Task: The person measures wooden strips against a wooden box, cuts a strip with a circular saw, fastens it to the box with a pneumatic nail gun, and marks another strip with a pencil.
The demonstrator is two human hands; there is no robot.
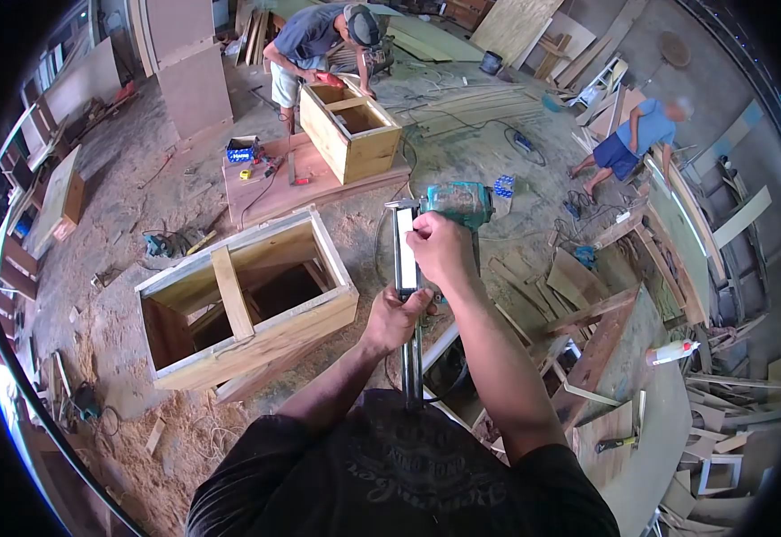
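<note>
Settling the white strip (407,259) along the teal nail gun's (456,203) slender metal magazine (407,362) seems to be the step in hand, and doing it well is probably depending on keeping the strip straight, the magazine steady and the gun pointing away from the body. The left hand (395,319) is gripping around the magazine just below the strip, its thumb lying across the front and giving support. The right hand (442,253) is curling its fingers in at the strip's upper right edge, seemingly pinching it between thumb and forefinger, though I cannot tell how firmly. The strip is lying lengthwise beside those right fingertips and above the left thumb, while the gun's teal body is sitting beyond the right hand.
</note>
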